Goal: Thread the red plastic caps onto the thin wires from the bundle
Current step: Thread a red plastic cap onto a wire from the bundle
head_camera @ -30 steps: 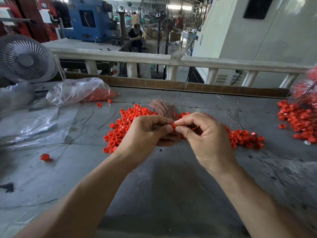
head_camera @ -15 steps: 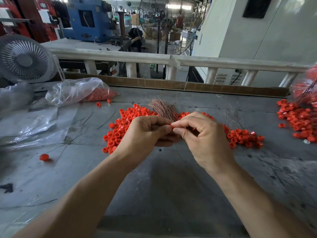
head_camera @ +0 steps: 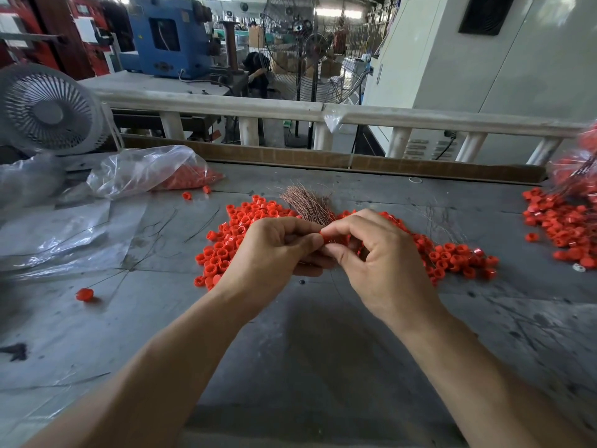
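Note:
A bundle of thin coppery wires fans out above my hands, and my left hand grips its lower end. My right hand pinches a red plastic cap between thumb and forefinger, right at my left fingertips. Whether a wire passes through the cap is hidden by the fingers. A heap of loose red caps spreads on the grey table behind and beside both hands.
A second heap of red caps lies at the right edge. A clear plastic bag with caps and crumpled plastic sheets lie at the left, behind them a grey fan. One capped wire lies front left. A white railing borders the far side.
My hands have stayed together at the cap. My right fingers have shifted slightly around it, and the view has dipped a little.

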Demonstrator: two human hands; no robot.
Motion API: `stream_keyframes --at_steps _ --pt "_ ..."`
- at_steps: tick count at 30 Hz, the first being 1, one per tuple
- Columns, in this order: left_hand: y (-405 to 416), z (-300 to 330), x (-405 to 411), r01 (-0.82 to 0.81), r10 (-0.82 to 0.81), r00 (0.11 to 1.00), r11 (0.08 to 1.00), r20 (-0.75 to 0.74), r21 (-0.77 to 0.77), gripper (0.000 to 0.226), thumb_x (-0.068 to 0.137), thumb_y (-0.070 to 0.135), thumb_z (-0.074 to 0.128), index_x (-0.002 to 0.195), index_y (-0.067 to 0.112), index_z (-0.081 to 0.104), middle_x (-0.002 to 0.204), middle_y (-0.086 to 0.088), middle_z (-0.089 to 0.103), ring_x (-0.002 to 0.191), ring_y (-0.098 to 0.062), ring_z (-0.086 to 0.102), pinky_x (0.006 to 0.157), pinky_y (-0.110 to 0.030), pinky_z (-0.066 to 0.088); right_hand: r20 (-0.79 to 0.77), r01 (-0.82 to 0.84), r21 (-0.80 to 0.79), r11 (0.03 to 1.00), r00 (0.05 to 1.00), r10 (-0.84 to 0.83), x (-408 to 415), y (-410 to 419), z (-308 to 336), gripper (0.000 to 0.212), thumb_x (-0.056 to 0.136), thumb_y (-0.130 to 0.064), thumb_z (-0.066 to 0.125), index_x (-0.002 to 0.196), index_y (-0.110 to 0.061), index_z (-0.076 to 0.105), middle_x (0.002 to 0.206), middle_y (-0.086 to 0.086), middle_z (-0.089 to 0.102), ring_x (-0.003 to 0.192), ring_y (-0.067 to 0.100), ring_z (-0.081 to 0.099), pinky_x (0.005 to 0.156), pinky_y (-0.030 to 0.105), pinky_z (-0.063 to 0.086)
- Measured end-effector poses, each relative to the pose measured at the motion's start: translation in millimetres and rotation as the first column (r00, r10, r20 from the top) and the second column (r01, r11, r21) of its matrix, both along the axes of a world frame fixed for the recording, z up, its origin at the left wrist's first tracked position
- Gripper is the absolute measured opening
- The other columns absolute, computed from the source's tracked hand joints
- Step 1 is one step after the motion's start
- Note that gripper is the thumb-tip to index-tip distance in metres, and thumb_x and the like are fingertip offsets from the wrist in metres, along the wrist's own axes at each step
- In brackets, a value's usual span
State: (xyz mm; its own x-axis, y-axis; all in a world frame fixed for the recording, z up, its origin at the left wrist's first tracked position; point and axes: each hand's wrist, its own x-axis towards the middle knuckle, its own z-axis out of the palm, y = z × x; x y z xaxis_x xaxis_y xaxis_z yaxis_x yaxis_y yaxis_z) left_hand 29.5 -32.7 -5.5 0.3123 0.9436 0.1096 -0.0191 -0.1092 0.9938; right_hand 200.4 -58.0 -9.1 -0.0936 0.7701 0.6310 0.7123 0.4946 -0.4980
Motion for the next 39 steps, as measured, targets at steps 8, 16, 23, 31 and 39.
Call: stream_keyframes --at_steps 8,16,23,31,39 --pt "1 0 0 0.01 -0.002 0.997 0.994 0.074 -0.11 0.015 0.1 0.006 0.06 0.105 -0.003 0.071 0.089 -0.017 0.075 0.079 -0.021 0.075 0.07 -0.028 0.061 0.206 0.15 0.133 0.98 0.963 -0.175 -13 -2 0 0.017 0.083 -0.014 0.079 0.095 -0.02 0.069 0.096 -0.008 0.064 0.092 0.016 0.062 0.075 0.028 0.05" --pt "1 3 0 0.061 -0.024 0.986 0.974 0.167 -0.219 0.022 0.102 0.007 0.055 0.113 -0.007 0.068 0.102 -0.022 0.075 0.084 -0.025 0.075 0.072 -0.031 0.061 0.136 0.174 0.157 0.972 0.971 -0.196 -13 1 -2 0.01 0.086 -0.015 0.078 0.093 -0.015 0.071 0.094 -0.004 0.066 0.092 0.018 0.062 0.079 0.021 0.045" --pt "1 1 0 0.077 -0.043 0.987 0.974 0.157 -0.215 0.019 0.101 0.009 0.057 0.109 -0.002 0.07 0.101 -0.021 0.076 0.087 -0.025 0.075 0.072 -0.03 0.06 0.094 0.189 0.148 0.971 0.974 -0.204 -13 2 -3 0.01 0.084 -0.015 0.08 0.088 -0.014 0.071 0.088 -0.004 0.064 0.086 0.017 0.06 0.074 0.018 0.039" --pt "3 0 -1 0.08 -0.046 0.987 0.973 0.155 -0.217 0.021 0.1 0.011 0.058 0.109 -0.005 0.069 0.101 -0.02 0.076 0.088 -0.027 0.075 0.072 -0.03 0.061 0.091 0.194 0.185 0.963 0.973 -0.213 -13 1 -3 0.009 0.085 -0.013 0.081 0.086 -0.012 0.072 0.085 -0.002 0.066 0.085 0.021 0.063 0.073 0.027 0.046" --pt "3 0 -1 0.069 -0.039 0.99 0.973 0.139 -0.221 0.028 0.103 0.017 0.055 0.107 -0.007 0.068 0.095 -0.018 0.076 0.08 -0.024 0.074 0.071 -0.032 0.06 0.147 0.142 0.255 0.957 0.972 -0.183 -13 0 1 0.008 0.087 -0.013 0.076 0.083 -0.012 0.069 0.081 -0.001 0.064 0.08 0.025 0.06 0.073 0.04 0.049"
